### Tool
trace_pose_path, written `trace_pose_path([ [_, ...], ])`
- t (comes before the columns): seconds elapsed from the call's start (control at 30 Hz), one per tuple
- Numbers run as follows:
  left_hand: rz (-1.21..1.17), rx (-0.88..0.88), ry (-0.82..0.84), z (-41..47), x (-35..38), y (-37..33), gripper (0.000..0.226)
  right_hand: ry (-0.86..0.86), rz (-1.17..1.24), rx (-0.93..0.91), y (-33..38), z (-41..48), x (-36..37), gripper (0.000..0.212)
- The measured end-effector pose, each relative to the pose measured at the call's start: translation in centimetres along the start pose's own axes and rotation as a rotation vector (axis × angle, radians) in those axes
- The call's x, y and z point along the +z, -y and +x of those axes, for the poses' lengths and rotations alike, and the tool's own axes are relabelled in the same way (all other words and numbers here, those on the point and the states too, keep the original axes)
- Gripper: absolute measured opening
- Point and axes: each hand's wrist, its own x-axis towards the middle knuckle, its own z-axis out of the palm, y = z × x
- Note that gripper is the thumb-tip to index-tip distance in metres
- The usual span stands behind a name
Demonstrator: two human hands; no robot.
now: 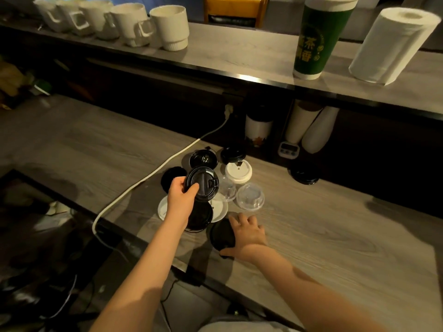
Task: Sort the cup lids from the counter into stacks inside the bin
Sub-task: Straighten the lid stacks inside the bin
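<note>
Several cup lids lie in a cluster on the grey wooden counter [335, 236]. My left hand [179, 197] holds a black lid [202, 183] tilted up above the pile, thumb on its face. My right hand [247, 236] grips another black lid [221, 234] lying flat near the counter's front edge. Around them lie a white lid [238, 172], a clear domed lid [250, 196], flat white lids [219, 208], and more black lids [203, 158], [232, 154], [172, 176]. No bin is in view.
A white power cable [143, 180] runs across the counter left of the lids. Paper cup stacks [311, 128], a timer [288, 149] and a black lid stack [305, 174] stand at the back. The upper shelf holds white mugs [134, 22], a green cup [318, 41] and a paper towel roll [390, 46].
</note>
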Motion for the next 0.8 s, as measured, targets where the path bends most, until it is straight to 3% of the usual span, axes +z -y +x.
trace_pose_path([
  [0.1,-0.017,-0.010,0.005,-0.6,0.4,-0.1,0.016,-0.002,0.043,-0.029,-0.9,0.3,-0.3,0.089],
  [0.3,-0.078,-0.012,0.052,-1.2,2.9,-1.0,0.020,0.003,0.548,-0.005,-5.9,-1.1,-2.7,0.088],
  [0.53,-0.103,0.031,0.182,-3.5,10.0,-2.9,0.024,-0.438,0.871,0.078,-11.0,-6.1,-6.8,0.093],
  [0.8,-0.121,0.134,0.437,-10.7,20.4,-5.9,0.029,-0.807,0.867,0.247,-19.9,-15.4,-9.7,0.087],
])
